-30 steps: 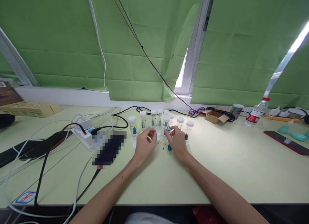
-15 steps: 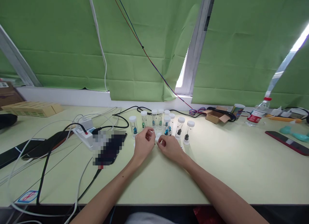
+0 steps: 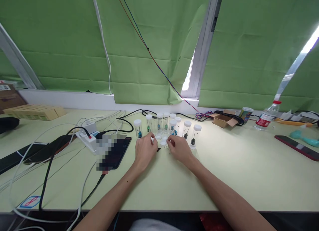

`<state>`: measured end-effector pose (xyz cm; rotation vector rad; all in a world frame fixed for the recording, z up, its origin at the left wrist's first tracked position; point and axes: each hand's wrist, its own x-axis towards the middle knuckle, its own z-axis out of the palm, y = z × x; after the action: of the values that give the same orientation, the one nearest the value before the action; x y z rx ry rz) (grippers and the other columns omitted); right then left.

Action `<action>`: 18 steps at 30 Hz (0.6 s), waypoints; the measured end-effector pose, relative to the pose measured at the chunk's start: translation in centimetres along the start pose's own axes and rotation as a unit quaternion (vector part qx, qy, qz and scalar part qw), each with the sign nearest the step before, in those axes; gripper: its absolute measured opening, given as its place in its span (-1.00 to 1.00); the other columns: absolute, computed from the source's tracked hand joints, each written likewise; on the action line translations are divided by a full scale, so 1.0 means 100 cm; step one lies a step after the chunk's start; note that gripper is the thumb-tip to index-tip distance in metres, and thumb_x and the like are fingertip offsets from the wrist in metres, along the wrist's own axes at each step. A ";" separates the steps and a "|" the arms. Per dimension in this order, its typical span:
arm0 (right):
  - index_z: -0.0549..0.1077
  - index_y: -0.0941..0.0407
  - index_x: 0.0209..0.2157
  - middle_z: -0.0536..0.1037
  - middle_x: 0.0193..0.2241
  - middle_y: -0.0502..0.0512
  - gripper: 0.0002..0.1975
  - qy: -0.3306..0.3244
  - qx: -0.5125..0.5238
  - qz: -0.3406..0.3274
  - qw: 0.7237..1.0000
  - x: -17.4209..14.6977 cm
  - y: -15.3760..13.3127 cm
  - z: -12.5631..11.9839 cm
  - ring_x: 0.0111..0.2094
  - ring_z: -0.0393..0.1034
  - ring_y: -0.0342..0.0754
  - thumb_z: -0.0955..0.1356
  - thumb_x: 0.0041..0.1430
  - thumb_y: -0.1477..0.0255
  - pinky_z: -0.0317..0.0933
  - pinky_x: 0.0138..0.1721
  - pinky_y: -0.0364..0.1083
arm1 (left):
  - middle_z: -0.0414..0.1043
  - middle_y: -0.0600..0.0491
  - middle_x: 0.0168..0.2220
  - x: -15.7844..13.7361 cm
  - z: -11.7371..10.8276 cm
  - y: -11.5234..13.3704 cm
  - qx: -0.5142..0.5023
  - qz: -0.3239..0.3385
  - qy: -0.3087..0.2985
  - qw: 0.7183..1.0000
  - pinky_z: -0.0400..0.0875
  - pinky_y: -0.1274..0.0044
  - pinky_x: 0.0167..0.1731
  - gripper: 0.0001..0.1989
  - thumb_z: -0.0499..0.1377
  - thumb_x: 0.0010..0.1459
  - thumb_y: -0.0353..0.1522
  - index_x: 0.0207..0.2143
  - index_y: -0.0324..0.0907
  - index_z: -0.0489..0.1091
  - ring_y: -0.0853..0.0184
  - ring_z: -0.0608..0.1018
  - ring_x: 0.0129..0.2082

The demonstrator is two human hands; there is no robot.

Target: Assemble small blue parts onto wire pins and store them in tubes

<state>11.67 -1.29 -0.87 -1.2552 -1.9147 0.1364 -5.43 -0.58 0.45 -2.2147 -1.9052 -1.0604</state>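
Note:
My left hand rests low over the table with its fingers curled together. A tiny dark piece shows right by its fingertips; whether it is gripped or lying there is unclear. Across from it, my right hand has thumb and fingers pinched; anything in them is too small to make out. Between both hands lies a round white cap. Behind them stand several clear tubes with white lids, holding small blue, green or dark figures: a blue one at left, a dark one at right.
Left of my hands lie a phone, a white power strip and tangled cables. Toward the back right are an open cardboard box, a paper cup and a water bottle. A red-edged phone lies far right.
My hands have drawn apart slightly, the left moving left and down and the right a little to the right. The white cap and the dark piece between them show more clearly.

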 end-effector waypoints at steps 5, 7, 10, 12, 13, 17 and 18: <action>0.43 0.12 -0.38 0.52 -0.48 0.04 -0.83 0.077 -0.030 0.025 0.996 0.006 0.008 -0.017 -0.54 0.29 -0.12 0.24 0.25 0.48 0.10 -0.42 -0.15 | 0.52 -0.04 -0.43 0.000 -0.004 0.002 0.080 -0.022 -0.045 0.995 0.12 0.49 -0.50 -0.80 0.01 0.21 -0.34 -0.31 -0.15 0.42 0.17 0.54 -0.43; 0.44 0.14 -0.35 0.52 -0.48 0.05 -0.82 0.068 -0.035 0.027 0.997 0.008 0.009 -0.024 -0.54 0.30 -0.12 0.23 0.28 0.48 0.10 -0.42 -0.15 | 0.53 -0.04 -0.41 0.001 -0.007 0.002 0.086 -0.032 -0.065 0.994 0.10 0.50 -0.50 -0.77 -0.01 0.25 -0.32 -0.30 -0.15 0.42 0.17 0.54 -0.41; 0.46 0.15 -0.36 0.50 -0.52 0.07 -0.75 0.009 -0.071 0.037 0.997 0.009 0.009 -0.032 -0.53 0.32 -0.10 0.19 0.32 0.48 0.09 -0.44 -0.16 | 0.51 -0.05 -0.43 0.003 -0.013 0.000 0.080 -0.024 -0.089 0.992 0.06 0.51 -0.51 -0.69 -0.03 0.29 -0.23 -0.35 -0.13 0.43 0.17 0.54 -0.37; 0.47 0.15 -0.38 0.51 -0.52 0.09 -0.74 -0.040 -0.112 0.056 0.991 0.011 0.009 -0.035 -0.50 0.35 -0.08 0.21 0.33 0.48 0.08 -0.44 -0.16 | 0.49 -0.05 -0.47 0.005 -0.014 -0.003 0.075 -0.007 -0.107 0.991 0.03 0.51 -0.51 -0.63 -0.04 0.30 -0.18 -0.42 -0.14 0.43 0.17 0.53 -0.38; 0.49 0.15 -0.38 0.52 -0.50 0.11 -0.74 -0.062 -0.133 0.068 0.987 0.011 0.009 -0.036 -0.47 0.37 -0.06 0.21 0.32 0.49 0.07 -0.43 -0.15 | 0.48 -0.05 -0.48 0.006 -0.015 -0.004 0.074 0.002 -0.112 0.991 0.02 0.51 -0.51 -0.61 -0.04 0.31 -0.17 -0.45 -0.14 0.42 0.18 0.53 -0.39; 0.52 0.15 -0.30 0.54 -0.42 0.20 -0.78 -0.118 -0.185 0.101 0.970 0.011 0.010 -0.035 -0.33 0.44 0.02 0.24 0.32 0.47 0.08 -0.41 -0.14 | 0.47 -0.06 -0.50 0.008 -0.014 -0.009 0.088 0.021 -0.124 0.988 0.01 0.51 -0.50 -0.60 -0.04 0.31 -0.17 -0.49 -0.16 0.40 0.18 0.52 -0.41; 0.51 0.15 -0.29 0.54 -0.41 0.21 -0.79 -0.124 -0.188 0.105 0.969 0.011 0.010 -0.035 -0.30 0.44 0.03 0.24 0.31 0.47 0.08 -0.41 -0.14 | 0.48 -0.07 -0.48 0.008 -0.013 -0.010 0.091 0.021 -0.126 0.988 0.00 0.51 -0.50 -0.60 -0.04 0.31 -0.18 -0.49 -0.16 0.40 0.18 0.52 -0.40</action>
<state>14.54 -1.10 1.53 -1.7665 -2.0804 0.0405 -6.90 -0.27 1.48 -2.3643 -1.9450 -0.5941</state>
